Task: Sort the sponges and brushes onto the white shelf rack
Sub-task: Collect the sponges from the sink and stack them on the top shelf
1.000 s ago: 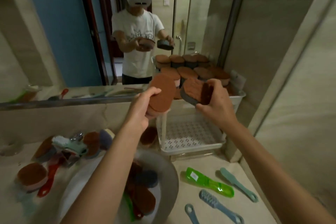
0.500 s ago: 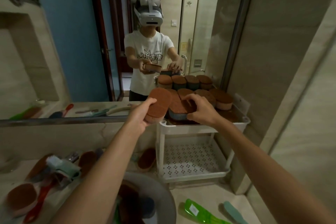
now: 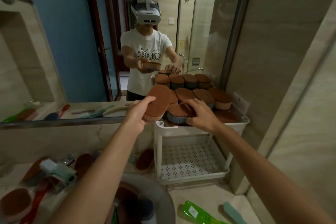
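Clamped on, the left hand (image 3: 140, 116) had fingers and thumb curled round the long edges of a brown-topped sponge (image 3: 159, 102). It held the sponge tilted in the air at centre frame, just left of the white shelf rack (image 3: 200, 127) and above the rack's front left post. Right beside it, the right hand (image 3: 201, 114) gripped too. Its fingers were curled over the brown top of a blue-bodied sponge (image 3: 177, 117) and its thumb was tucked against the near edge. That sponge sat at the front left of the rack's top tier, down inside the rim.

Behind those two, rows of brown-topped stacked sponges (image 3: 201, 94) packed the rest of the top tier, and a pink-bodied one (image 3: 222, 105) closed the row on the right. Below, the perforated lower tier (image 3: 190, 158) showed between the white posts.

Wider out, the mirror (image 3: 63, 42) across the upper half of the frame doubled the sponge rows and the person's outstretched arms. On the counter just left of the rack's base, a loose sponge (image 3: 145, 160) leaned on its edge.

At bottom centre, a grey basin (image 3: 164, 200) held dark sponges, blurred under the left forearm. At bottom right, a green handle (image 3: 198, 212) and a teal handle (image 3: 234, 212) lay on the counter near each other. In the lower left corner, a red-handled brush (image 3: 36, 203) lay beside another brown sponge (image 3: 14, 203).
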`<state>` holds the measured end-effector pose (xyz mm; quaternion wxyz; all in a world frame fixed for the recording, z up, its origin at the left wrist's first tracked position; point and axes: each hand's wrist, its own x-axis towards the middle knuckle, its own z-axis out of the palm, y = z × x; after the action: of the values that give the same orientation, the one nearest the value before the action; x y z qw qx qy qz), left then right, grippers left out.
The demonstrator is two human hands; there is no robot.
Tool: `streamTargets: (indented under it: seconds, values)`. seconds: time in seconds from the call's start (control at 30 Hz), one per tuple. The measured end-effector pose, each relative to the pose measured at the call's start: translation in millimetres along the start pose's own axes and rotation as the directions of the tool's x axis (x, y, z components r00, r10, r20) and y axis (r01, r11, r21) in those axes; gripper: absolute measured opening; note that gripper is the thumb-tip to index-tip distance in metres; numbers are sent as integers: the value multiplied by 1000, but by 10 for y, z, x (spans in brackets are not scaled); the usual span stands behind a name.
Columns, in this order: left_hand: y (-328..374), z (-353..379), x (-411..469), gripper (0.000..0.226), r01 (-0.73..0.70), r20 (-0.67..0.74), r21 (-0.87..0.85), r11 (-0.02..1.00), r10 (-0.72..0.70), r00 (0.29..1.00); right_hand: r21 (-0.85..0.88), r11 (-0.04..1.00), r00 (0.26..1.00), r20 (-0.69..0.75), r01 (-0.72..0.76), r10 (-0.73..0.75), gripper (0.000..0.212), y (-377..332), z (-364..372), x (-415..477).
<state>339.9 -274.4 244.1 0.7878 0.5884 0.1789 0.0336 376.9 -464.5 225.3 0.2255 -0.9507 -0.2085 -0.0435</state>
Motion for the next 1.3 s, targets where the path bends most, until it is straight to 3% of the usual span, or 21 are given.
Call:
streamTargets:
  seconds: [0.07, 0.17, 0.27, 0.37, 0.5, 0.63, 0.7, 0.73, 0.77, 0.83, 0.9, 0.97, 1.07, 1.3]
  values:
    - [34, 19, -1, 17, -38, 15, 28, 999, 38, 999, -5, 1000, 998, -62, 27, -27, 71, 0, -23, -41]
    - [121, 115, 12, 22, -104, 53, 92, 990, 100, 994, 36, 994, 959, -270, 100, -87, 67, 16, -105, -88]
    - [209, 328, 23, 22, -166, 101, 188, 968, 149, 984, -183, 962, 883, -391, 201, -259, 71, 85, -186, -90]
    - [233, 620, -13, 18, -217, 176, 305, 927, 169, 970, -423, 869, 817, -386, 257, -429, 69, 199, -235, -74]
    - [202, 908, -60, 19, -231, 284, 377, 897, 125, 951, -451, 861, 776, -446, 235, -446, 55, 392, -255, -170]
    - [93, 1041, -78, 24, -243, 437, 417, 876, 42, 899, -508, 843, 770, -461, 179, -441, 56, 593, -219, -318]
    - [43, 1077, -71, 23, -306, 428, 415, 857, 113, 897, -486, 866, 764, -513, 116, -391, 50, 662, -203, -363]
    - [19, 1077, -59, 27, -391, 413, 454, 800, 200, 888, -470, 880, 770, -537, 65, -344, 48, 691, -197, -388]
    - [-6, 1058, -55, 28, -499, 417, 536, 681, 301, 858, -459, 888, 780, -554, 5, -291, 46, 723, -189, -409]
    - [-73, 989, -55, 33, -633, 487, 700, 330, 427, 762, -440, 892, 807, -563, -109, -179, 47, 798, -169, -441]
    - [-170, 901, -20, 41, -658, 576, 745, 109, 390, 718, -397, 896, 836, -546, -200, -55, 57, 855, -135, -469]
    - [-281, 833, 16, 44, -650, 622, 759, -24, 322, 714, -357, 903, 855, -517, -239, 22, 60, 871, -107, -480]
    - [-391, 788, 33, 46, -611, 613, 784, -114, 304, 730, -294, 929, 888, -454, -224, 70, 56, 849, -72, -471]
    - [-497, 777, 14, 49, -581, 580, 807, -106, 333, 744, -313, 920, 933, -338, -237, 126, 67, 771, -102, -475]
